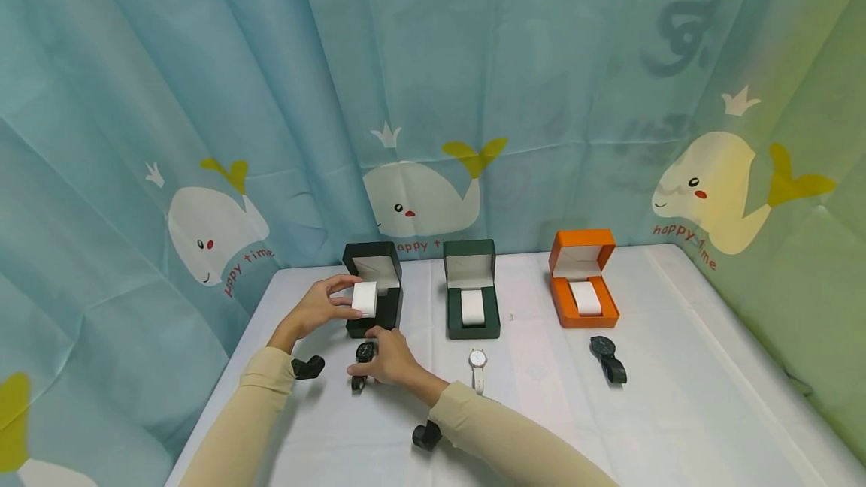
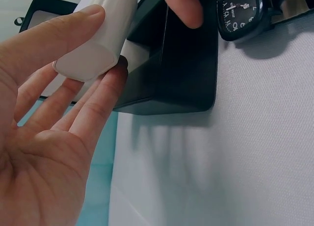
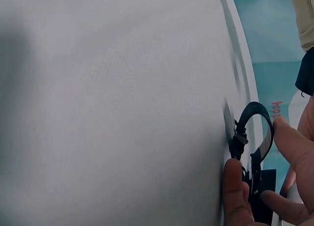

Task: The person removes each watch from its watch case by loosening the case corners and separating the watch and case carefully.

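My left hand (image 1: 316, 310) holds a white watch cushion (image 1: 364, 299) between thumb and fingers, raised over the open black watch box (image 1: 389, 308). In the left wrist view the cushion (image 2: 95, 49) is tilted, and the box's dark inside (image 2: 189, 74) shows behind it. Just in front of that box, my right hand (image 1: 394, 358) grips a black watch (image 1: 365, 352) with a dark dial. The right wrist view shows thumb and fingers around its looped strap (image 3: 254, 108). Its dial (image 2: 239, 12) also appears at the top of the left wrist view.
An open green watch box (image 1: 473, 333) and an open orange one (image 1: 588, 322) each hold a white cushion. A white watch (image 1: 477, 359) lies before the green box, a black-strapped watch (image 1: 603, 348) before the orange one. A whale-print curtain (image 1: 419, 96) hangs behind the table.
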Demonstrator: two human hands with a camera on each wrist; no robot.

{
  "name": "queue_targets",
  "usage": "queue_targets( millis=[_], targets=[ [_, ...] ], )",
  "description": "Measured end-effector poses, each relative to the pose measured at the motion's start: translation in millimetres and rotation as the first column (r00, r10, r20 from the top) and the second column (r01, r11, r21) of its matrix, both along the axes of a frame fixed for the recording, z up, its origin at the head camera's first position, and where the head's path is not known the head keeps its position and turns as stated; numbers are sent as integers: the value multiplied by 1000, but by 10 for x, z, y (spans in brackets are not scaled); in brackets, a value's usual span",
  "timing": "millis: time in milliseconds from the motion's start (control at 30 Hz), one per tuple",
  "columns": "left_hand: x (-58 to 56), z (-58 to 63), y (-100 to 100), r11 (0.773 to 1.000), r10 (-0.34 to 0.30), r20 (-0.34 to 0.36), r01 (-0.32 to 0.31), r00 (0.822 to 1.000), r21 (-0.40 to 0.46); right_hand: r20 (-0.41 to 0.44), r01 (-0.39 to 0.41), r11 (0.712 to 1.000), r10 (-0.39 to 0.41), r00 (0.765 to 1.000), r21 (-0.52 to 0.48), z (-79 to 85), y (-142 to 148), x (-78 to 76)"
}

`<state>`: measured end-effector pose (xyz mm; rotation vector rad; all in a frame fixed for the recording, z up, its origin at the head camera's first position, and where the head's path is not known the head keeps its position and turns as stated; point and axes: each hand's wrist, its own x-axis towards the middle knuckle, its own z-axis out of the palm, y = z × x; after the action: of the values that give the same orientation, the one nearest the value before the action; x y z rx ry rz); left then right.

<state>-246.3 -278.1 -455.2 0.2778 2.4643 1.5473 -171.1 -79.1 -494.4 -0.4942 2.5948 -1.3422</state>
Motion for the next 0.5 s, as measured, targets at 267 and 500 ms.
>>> queue_targets(
  millis=[267, 500],
  targets=[
    [-5, 5, 6, 1000, -2, 7, 2, 1000, -1, -17, -46, 999, 45, 999, -21, 36, 67, 8],
    [-7, 4, 8, 1000, -14, 8, 14, 1000, 5, -34, -51, 999, 50, 998, -13, 15, 80, 14]
  ],
)
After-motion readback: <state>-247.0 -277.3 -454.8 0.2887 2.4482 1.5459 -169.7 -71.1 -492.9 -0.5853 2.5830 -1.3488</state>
